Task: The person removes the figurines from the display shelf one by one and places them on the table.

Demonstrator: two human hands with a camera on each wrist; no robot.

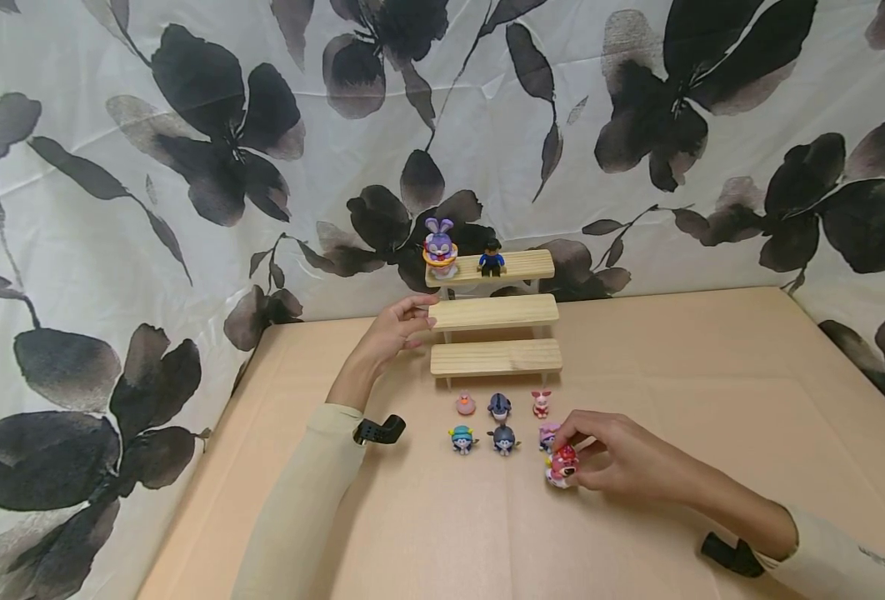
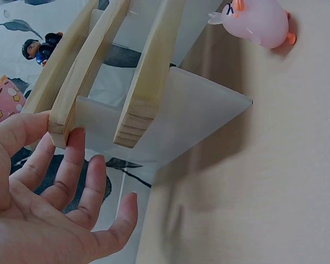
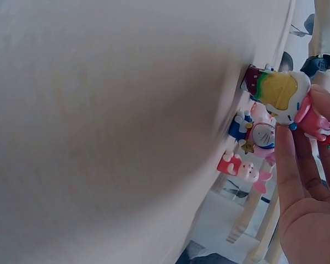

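My left hand (image 1: 392, 335) is at the left end of the three-tier wooden display stand (image 1: 495, 313). In the left wrist view its thumb and a finger pinch the end of the middle plank (image 2: 62, 124), the other fingers spread below. Over the table in front, my right hand (image 1: 626, 458) holds a red-topped toy figurine (image 1: 565, 467) between thumb and fingers. The right wrist view shows that figurine's white and yellow side (image 3: 280, 91). Just behind it, a pink-and-purple figurine (image 1: 547, 435) is partly hidden by the fingers.
A purple rabbit figurine (image 1: 440, 248) and a black-haired, blue-topped figure (image 1: 491, 260) stand on the top plank. Before the stand are a pink duck (image 1: 465, 404), a piglet figurine (image 1: 540, 405) and several blue-toned figurines (image 1: 503, 439). A floral cloth (image 1: 517, 167) hangs behind the table.
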